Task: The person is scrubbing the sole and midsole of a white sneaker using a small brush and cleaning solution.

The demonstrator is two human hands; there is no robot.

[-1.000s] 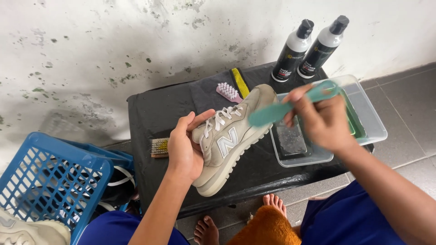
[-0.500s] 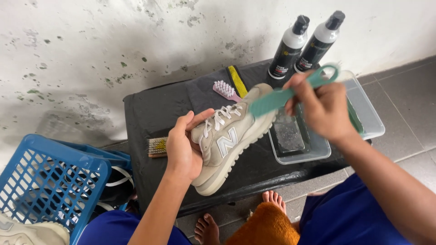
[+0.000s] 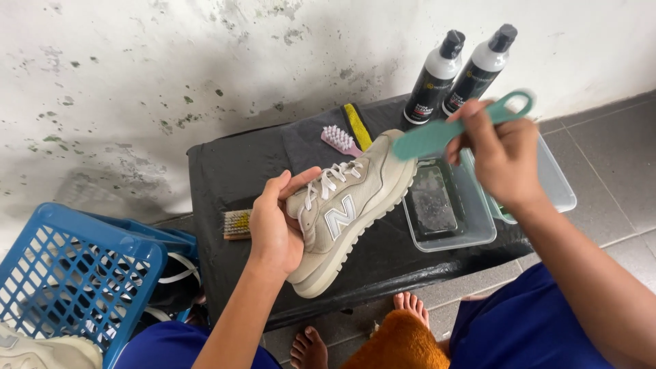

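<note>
My left hand grips a beige sneaker with white laces by its heel end, holding it tilted above a black covered bench. My right hand holds a teal long-handled brush, whose head rests against the sneaker's toe. A clear plastic tub with dark water sits under the toe.
Two black-and-white bottles stand at the bench's back right. A pink brush, a yellow-and-black brush and a wooden bristle brush lie on the bench. A blue basket stands at left. Bare feet show below.
The view shifted slightly. My right hand moved the teal brush a little up and to the right along the toe; my left hand kept the sneaker in place.
</note>
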